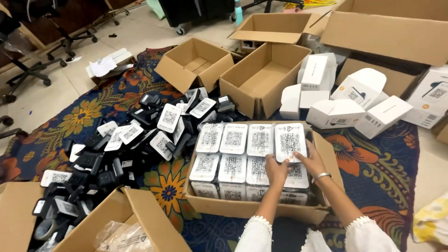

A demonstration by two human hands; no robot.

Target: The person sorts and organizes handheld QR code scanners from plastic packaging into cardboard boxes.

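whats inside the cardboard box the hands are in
The cardboard box holds rows of flat white devices with square code panels, packed face up. Both hands grip one at the far right corner. Anything beneath is covered.

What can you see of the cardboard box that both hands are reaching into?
The cardboard box is brown, open at the top and lies on the patterned rug. It is packed with rows of flat white devices, each with a square code face up. The left hand and right hand hold the rear right device.
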